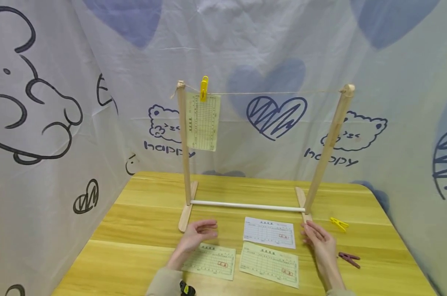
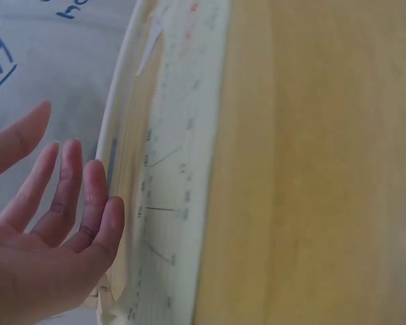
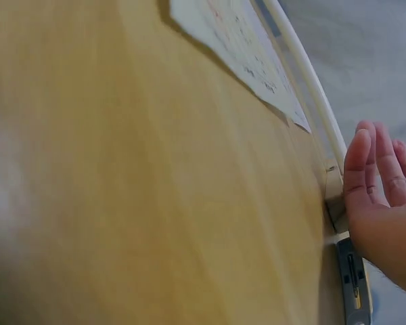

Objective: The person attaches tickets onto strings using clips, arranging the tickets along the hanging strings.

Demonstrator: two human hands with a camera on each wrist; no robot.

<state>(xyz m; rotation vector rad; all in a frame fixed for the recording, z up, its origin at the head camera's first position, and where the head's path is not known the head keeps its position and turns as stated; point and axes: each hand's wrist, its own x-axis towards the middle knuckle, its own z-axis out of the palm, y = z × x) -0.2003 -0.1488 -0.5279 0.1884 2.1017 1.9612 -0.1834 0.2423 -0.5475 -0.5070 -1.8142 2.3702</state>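
My left hand (image 1: pixel 198 235) hovers with loosely bent fingers over the top left of a pale green printed slip (image 1: pixel 214 263), holding nothing. In the left wrist view its fingers (image 2: pixel 66 196) are spread apart. My right hand (image 1: pixel 322 246), holding nothing, is beside the right foot of a wooden frame, its fingers relaxed. Between the hands lie a white printed slip (image 1: pixel 269 233) and, below it, another pale green slip (image 1: pixel 269 265). To the right hand's right are a yellow clothespin (image 1: pixel 339 224) and a dark purple clothespin (image 1: pixel 349 259).
Two wooden posts (image 1: pixel 328 148) stand on the table (image 1: pixel 134 234), joined by a white rod (image 1: pixel 245 205) below and a string (image 1: pixel 275 93) above. A yellow clothespin (image 1: pixel 203 88) holds a pale green slip (image 1: pixel 203 125) on the string's left end. Printed cloth (image 1: pixel 216 37) hangs behind.
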